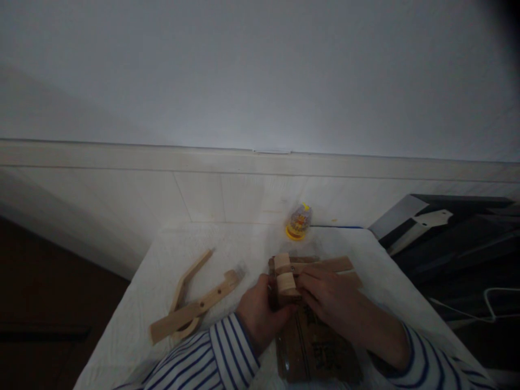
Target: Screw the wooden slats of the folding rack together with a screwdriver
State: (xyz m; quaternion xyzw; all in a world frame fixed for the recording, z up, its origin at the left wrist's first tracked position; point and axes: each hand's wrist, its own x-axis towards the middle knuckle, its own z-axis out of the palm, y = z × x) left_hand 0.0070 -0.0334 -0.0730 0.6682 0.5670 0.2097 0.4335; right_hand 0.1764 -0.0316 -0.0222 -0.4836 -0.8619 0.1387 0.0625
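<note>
My left hand (260,314) is closed at the left side of a pale wooden piece (286,283) with rounded ends, its thumb along the near side. From the right, my right hand (331,298) reaches in with fingers bunched against that piece, close to a small metal fastener (292,268). What the right fingertips pinch is hidden. Both hands rest over a brown, glossy package (298,346) with large dark characters. Flat wooden strips (335,264) stick out beyond my right hand. Left of my hands lies a jointed wooden part (190,311) with dark holes and a curved underside.
A white-covered table (130,336) stands against a pale wall. At its back edge is a small clear container (299,222) with a yellow base and top. An angled thin wooden strip (184,281) lies at left. Dark panels (475,249) and a white wire (487,303) are at right.
</note>
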